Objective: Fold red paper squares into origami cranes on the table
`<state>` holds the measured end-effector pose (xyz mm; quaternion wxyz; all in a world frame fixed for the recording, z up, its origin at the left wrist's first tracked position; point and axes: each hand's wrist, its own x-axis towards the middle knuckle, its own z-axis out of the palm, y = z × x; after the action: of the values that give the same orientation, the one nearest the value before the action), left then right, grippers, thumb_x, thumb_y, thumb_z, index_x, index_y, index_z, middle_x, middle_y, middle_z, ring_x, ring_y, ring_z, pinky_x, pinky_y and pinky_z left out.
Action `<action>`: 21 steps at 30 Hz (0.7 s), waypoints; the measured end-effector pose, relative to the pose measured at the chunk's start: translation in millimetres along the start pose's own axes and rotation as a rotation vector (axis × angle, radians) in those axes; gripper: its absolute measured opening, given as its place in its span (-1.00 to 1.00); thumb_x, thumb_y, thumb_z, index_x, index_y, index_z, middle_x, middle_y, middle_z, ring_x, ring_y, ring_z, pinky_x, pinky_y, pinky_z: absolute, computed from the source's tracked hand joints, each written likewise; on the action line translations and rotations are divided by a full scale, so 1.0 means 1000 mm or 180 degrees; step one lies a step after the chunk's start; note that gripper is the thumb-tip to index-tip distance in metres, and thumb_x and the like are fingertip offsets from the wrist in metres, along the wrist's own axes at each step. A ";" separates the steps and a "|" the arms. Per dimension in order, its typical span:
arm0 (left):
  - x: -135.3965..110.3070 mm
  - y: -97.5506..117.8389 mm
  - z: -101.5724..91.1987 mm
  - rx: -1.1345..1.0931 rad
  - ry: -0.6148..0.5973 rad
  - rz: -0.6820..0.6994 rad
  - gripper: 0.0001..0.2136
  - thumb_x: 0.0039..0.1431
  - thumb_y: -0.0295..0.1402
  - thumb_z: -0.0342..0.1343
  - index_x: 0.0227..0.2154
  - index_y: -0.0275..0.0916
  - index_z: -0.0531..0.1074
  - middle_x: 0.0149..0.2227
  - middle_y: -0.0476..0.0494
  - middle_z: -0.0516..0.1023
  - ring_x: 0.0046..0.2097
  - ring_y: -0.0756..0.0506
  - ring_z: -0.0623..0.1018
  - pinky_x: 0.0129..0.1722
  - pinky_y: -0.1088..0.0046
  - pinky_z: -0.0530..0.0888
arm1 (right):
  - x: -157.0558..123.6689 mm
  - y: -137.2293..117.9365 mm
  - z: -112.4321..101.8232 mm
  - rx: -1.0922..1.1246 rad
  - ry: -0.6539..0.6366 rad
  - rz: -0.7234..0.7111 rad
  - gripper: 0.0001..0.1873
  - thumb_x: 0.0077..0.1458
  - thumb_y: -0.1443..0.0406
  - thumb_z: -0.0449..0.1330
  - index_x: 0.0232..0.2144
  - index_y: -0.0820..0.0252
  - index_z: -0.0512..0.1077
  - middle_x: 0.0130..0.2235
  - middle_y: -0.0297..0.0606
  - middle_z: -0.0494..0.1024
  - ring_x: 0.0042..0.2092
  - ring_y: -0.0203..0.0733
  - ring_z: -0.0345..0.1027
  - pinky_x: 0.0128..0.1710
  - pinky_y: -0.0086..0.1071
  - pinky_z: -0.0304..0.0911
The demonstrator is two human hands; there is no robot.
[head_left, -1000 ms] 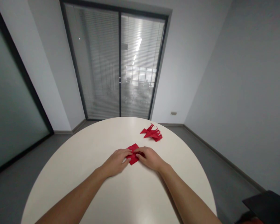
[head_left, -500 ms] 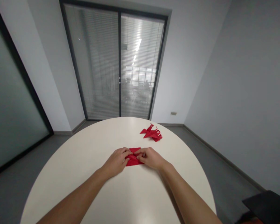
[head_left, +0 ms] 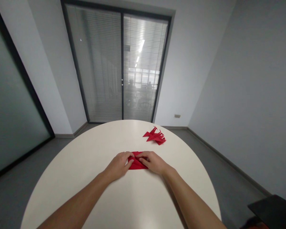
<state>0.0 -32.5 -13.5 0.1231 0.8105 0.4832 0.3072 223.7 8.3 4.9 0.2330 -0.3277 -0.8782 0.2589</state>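
Observation:
A sheet of red origami paper (head_left: 136, 164), with folds and creases in it, lies on the white round table (head_left: 105, 203) in front of me. My left hand (head_left: 119, 164) grips its left side, thumb along the near part and fingers at the far part. On the right side, my right hand (head_left: 153, 161) has its thumb and forefinger on the paper near the middle crease. Both hands cover the ends of the sheet. Beyond my right hand sits a cluster of several folded red paper cranes (head_left: 154, 136).
Past the table's far edge stands a dark-framed glass partition with blinds (head_left: 105, 70). A black chair part (head_left: 274, 210) shows at the lower right. On the far wall there is a small socket plate (head_left: 177, 116).
The red paper has shifted slightly and its near edge lies straighter. My left fingers and thumb have moved a little on it. The cranes stay where they were.

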 end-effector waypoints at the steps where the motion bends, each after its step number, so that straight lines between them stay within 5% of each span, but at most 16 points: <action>1: 0.000 0.002 -0.001 -0.0027 0.0003 -0.0029 -0.86 0.33 -0.36 -0.01 -0.19 -0.17 0.46 -0.18 -0.10 0.59 -0.13 -0.13 0.54 -0.07 0.36 0.42 | 0.000 0.001 0.000 -0.0068 0.0031 -0.0007 -0.68 0.24 0.30 0.10 -0.02 0.12 0.55 -0.05 -0.18 0.61 -0.07 -0.07 0.47 -0.02 -0.25 0.33; 6: 0.000 0.008 -0.005 0.0010 -0.0012 -0.0106 -0.86 0.30 -0.36 -0.01 -0.35 -0.17 0.41 -0.33 -0.05 0.56 -0.27 -0.10 0.52 -0.23 0.42 0.38 | 0.001 0.002 0.000 -0.0211 0.0202 -0.0180 -0.62 0.17 0.36 0.19 0.04 0.12 0.50 0.03 -0.14 0.54 -0.01 -0.07 0.43 0.05 -0.23 0.31; 21: -0.003 0.012 -0.011 0.0212 -0.0283 0.0205 -0.86 0.14 -0.49 0.05 -0.36 -0.18 0.49 -0.30 -0.07 0.60 -0.22 -0.11 0.55 -0.14 0.42 0.40 | 0.001 0.015 0.004 -0.0190 0.0350 -0.0130 -0.38 0.06 0.54 0.01 0.16 0.20 0.42 0.22 -0.10 0.40 0.25 -0.07 0.26 0.32 -0.11 0.09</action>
<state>0.5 -41.8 0.3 0.1075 0.8421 0.4609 0.2584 227.6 17.9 -6.6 0.2763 -0.3302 -0.8779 0.2094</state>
